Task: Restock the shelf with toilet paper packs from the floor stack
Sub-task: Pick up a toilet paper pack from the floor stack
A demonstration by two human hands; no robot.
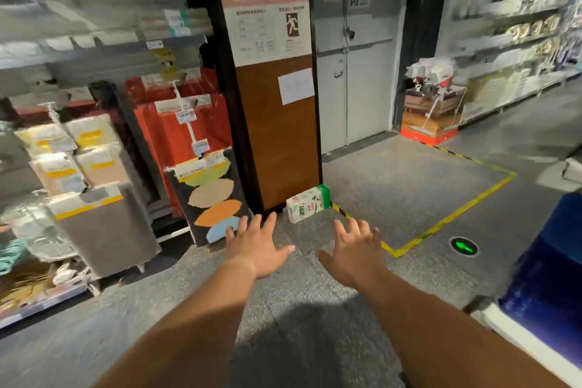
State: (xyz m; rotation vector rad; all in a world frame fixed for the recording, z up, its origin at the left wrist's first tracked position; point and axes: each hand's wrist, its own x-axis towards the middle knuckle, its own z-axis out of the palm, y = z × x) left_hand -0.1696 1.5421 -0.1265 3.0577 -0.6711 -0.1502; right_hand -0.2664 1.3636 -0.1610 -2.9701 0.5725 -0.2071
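Grip: both hands empty, nothing held. Left hand (256, 247) stretched forward, palm down, fingers spread and straight, thumb out to the side. Right hand (354, 250) the same: fingers splayed apart, thumb pointing inward. Both bare forearms run from the bottom edge up to centre frame. The hands are apart from each other, over the grey speckled floor (299, 293).

Task item: one toilet paper pack (308, 203), white with green print and a green end, lies on the floor just beyond the fingertips, roughly between the two hands and nearer the left. Neither hand touches it. It sits at the foot of a brown pillar (278, 135) with a "102" plate and an exit sign poster on top. Only this single pack is visible.

Surroundings: left of the pillar, a black display board with coloured oval swatches (214, 195) leans near the left hand. Further left, red packaged goods (176, 129) and a shelf (63, 167) of hanging flat packs, heavily blurred. Right of the pack, yellow floor tape (447, 220) marks a rectangle in front of a grey double door (356, 57). A green arrow floor marker (464, 246) sits right of the right hand. A blue object (548, 277) fills the lower-right edge; identity unclear. Far right: blurred shelving (510, 41) and a red-based display stand (431, 104).

Between hands and pack lies only bare floor.
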